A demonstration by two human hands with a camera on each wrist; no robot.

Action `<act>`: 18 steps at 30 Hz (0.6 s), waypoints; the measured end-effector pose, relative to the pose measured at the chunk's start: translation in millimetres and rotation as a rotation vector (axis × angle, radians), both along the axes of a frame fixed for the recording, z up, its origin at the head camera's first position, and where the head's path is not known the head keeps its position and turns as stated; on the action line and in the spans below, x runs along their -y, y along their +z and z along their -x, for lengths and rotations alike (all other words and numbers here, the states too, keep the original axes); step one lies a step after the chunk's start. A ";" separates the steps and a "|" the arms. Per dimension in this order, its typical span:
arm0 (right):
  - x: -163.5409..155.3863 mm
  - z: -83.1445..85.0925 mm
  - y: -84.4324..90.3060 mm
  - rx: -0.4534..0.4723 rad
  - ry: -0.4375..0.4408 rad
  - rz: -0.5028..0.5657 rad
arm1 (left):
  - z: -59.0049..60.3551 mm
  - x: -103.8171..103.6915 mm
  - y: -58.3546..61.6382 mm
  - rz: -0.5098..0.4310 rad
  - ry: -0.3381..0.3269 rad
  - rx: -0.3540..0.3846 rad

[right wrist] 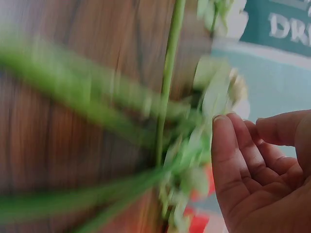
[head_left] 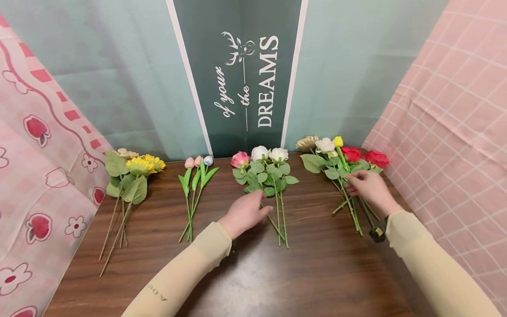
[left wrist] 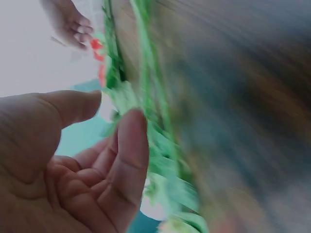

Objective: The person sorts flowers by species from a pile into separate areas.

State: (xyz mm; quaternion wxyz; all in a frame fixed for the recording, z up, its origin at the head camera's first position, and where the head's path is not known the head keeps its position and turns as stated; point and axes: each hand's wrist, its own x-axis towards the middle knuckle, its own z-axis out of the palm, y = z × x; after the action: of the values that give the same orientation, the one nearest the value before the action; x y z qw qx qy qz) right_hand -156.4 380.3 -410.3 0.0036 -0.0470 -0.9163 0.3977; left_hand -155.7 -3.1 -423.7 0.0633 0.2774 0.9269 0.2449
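Observation:
Over the middle bunch, my left hand [head_left: 245,213] hovers by the stems with thumb and fingers apart and nothing between them. That bunch has a pink rose [head_left: 240,160] and two white roses [head_left: 260,153] with long green stems. At the right, my right hand [head_left: 370,189] is over another bunch, its thumb and fingers bent but apart in the right wrist view [right wrist: 257,165]. This bunch includes a beige flower [head_left: 306,143], a white rose [head_left: 325,145], a yellow tulip [head_left: 338,141] and red roses [head_left: 351,153]. Part of its stems is hidden by the hand.
Three tulips [head_left: 198,161], two pink and one blue, lie left of the middle. Farther left are yellow sunflowers [head_left: 144,164] with a beige flower [head_left: 126,153]. Curtains border the brown wooden table [head_left: 253,281] at the back and both sides.

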 end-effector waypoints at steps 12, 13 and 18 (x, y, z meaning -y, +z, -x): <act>-48.8 20.5 -6.2 0.063 0.007 -0.239 | -37.9 -76.6 12.6 0.290 -0.522 -0.433; -48.3 21.9 -7.0 0.060 0.012 -0.258 | -40.9 -82.6 10.7 0.317 -0.539 -0.450; -44.6 29.1 -13.0 0.068 0.005 -0.285 | -51.9 -109.0 1.5 0.396 -0.557 -0.484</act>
State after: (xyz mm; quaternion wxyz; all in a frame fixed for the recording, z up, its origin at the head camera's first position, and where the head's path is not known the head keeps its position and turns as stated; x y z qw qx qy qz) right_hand -185.5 424.9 -423.4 -0.0218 -0.0574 -0.9632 0.2618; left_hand -103.8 105.9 -422.2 -0.0406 0.5493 0.8338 -0.0366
